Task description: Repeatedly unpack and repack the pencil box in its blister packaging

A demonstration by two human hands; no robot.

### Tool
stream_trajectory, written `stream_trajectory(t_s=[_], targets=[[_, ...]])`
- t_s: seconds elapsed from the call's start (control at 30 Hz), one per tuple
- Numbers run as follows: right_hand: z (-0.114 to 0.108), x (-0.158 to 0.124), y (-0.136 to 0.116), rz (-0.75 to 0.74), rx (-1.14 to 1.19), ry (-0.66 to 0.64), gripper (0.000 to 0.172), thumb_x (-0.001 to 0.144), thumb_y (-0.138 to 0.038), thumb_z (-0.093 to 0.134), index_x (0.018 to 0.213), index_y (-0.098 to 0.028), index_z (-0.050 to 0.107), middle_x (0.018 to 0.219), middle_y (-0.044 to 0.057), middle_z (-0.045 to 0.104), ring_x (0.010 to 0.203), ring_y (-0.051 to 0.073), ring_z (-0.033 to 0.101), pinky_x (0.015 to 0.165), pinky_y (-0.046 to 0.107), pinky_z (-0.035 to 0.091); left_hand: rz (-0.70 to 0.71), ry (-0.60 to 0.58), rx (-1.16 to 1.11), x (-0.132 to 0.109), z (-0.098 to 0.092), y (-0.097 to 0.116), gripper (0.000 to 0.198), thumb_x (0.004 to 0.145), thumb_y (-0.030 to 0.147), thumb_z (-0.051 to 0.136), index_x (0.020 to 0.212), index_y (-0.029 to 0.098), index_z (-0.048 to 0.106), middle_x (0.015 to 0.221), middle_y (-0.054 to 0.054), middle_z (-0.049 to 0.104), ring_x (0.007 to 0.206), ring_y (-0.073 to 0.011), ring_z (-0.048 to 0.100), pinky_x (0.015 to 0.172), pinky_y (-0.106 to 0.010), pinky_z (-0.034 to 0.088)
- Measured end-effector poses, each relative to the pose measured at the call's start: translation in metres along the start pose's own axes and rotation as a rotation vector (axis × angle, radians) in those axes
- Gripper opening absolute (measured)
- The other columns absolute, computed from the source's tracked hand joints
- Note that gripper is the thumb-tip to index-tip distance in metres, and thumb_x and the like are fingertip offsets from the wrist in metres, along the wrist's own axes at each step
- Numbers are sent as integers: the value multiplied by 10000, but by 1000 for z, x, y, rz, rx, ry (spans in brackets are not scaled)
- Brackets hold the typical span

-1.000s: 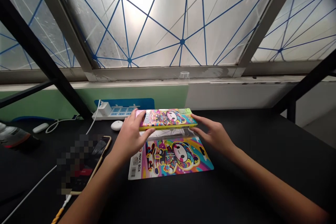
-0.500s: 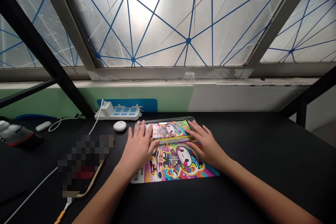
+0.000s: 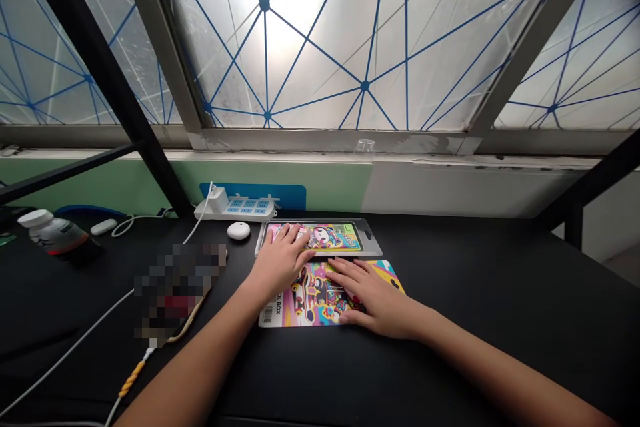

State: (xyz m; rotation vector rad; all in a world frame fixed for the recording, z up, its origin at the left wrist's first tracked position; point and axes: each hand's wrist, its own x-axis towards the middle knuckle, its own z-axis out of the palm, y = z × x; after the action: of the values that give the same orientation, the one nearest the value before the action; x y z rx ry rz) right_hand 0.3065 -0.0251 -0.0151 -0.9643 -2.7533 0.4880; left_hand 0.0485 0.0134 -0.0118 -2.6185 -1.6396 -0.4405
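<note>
A colourful pencil box (image 3: 336,236) in a clear plastic tray (image 3: 371,240) lies lengthwise at the back of the work area. Spread over its left part is my left hand (image 3: 281,260), palm down, fingers apart. Just in front lies a bright printed backing card (image 3: 287,310) with a cartoon figure and a barcode; its lower left reads "BOX". My right hand (image 3: 373,297) rests flat on the card's right half with the fingers stretched out, covering the figure's face. Neither hand is wrapped around anything.
A white rounded case (image 3: 239,231) and a power strip (image 3: 240,205) sit behind left. At left are a blurred-out phone-like object (image 3: 180,297) with a cable and a white-capped bottle (image 3: 55,235). A clear cup (image 3: 365,146) stands on the sill.
My right hand has moved from the tray's right end down onto the card. The tray and card now lie apart, with the card shifted slightly. The camera view has turned left.
</note>
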Motion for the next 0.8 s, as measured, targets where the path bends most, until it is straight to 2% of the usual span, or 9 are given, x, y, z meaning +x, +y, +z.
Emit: stream_trajectory(t_s=[0.07,0.1,0.17,0.23,0.3,0.43,0.57,0.7,0.8], targets=[[-2,-1,4,34,10,-35,802,916,-635,529,1574,-264,258,1624,124,293,1483,347,266,1196,597,170,-22,0,-8,2,-2,-6,428,1045,461,320,1378,288,527,1551,-102,435,1458,-336,329,1123,-622,289],[-3,-2,5,42,10,-34,811,905,-646,538,1568,-260,274,1620,125,306,1479,349,272,1196,593,173,-32,0,-10,2,-2,-8,429,1046,466,314,1361,282,540,1546,-106,442,1455,-339,334,1121,-627,288],[-3,-1,6,70,5,15,765,888,-649,562,1512,-244,390,1571,137,396,1439,353,343,1171,561,258,-45,4,-14,3,-3,-11,440,1047,482,295,1323,269,564,1541,-113,447,1450,-344,342,1120,-636,280],[-1,1,6,118,-8,112,622,911,-609,553,1390,-214,525,1459,155,514,1340,343,456,1099,516,375,-51,15,-15,3,-3,-12,446,1046,494,285,1296,264,575,1541,-115,447,1449,-346,345,1121,-639,278],[1,5,6,167,-34,207,485,945,-551,527,1267,-194,592,1326,160,589,1217,324,530,1017,488,442,-51,23,-9,4,-1,-11,440,1046,487,290,1299,262,569,1542,-120,445,1450,-347,343,1120,-642,278],[4,8,9,242,-119,306,391,936,-509,559,1161,-192,603,1156,138,624,1059,307,555,914,470,473,-55,29,-3,6,2,-10,446,1047,449,307,1398,258,506,1545,-131,439,1450,-341,344,1122,-648,269],[6,8,17,318,-192,352,251,931,-471,564,896,-223,583,947,89,630,864,264,553,782,420,471,-76,33,-11,10,4,-8,473,1042,443,322,1453,265,473,1549,-136,430,1449,-345,343,1131,-652,244],[2,3,15,298,-150,364,224,930,-443,562,863,-232,522,895,66,627,802,230,566,726,369,459,-93,32,-53,12,1,-7,454,1049,453,298,1375,276,560,1523,-121,473,1447,-333,356,1122,-652,260],[-3,-3,8,301,-55,359,225,934,-452,548,896,-236,496,823,35,635,715,196,588,654,322,452,-88,54,-107,10,-4,-7,443,1051,447,306,1207,256,674,1459,-99,552,1427,-313,398,1115,-598,312]])
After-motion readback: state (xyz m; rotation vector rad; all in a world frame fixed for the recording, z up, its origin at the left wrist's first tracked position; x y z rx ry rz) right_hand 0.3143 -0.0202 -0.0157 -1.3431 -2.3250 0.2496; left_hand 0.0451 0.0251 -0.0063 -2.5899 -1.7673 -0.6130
